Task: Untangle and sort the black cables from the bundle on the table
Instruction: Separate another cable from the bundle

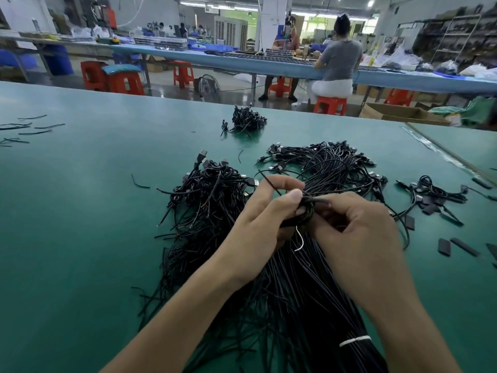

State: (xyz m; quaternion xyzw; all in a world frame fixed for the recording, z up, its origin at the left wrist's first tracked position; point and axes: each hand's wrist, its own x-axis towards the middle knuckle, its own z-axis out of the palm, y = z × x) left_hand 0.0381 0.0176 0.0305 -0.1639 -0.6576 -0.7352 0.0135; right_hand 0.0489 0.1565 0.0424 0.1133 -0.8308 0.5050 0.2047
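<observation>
A big bundle of black cables [290, 286] lies on the green table [80, 211], tied near me with a white band [355, 341]. Its far end fans out into USB plugs [330, 162]. A looser heap of black cables [209, 195] lies left of it. My left hand [269, 211] and my right hand [357, 224] meet above the bundle. Both pinch a small coiled black cable [306, 208], from which a thin white wire tie [300, 240] hangs down.
A small cable pile [247, 120] sits farther back on the table. Another small cluster of cables [433, 195] and flat black sleeve pieces [465, 246] lie at the right. Loose cable scraps [29, 127] lie at the far left. A person sits at a bench behind.
</observation>
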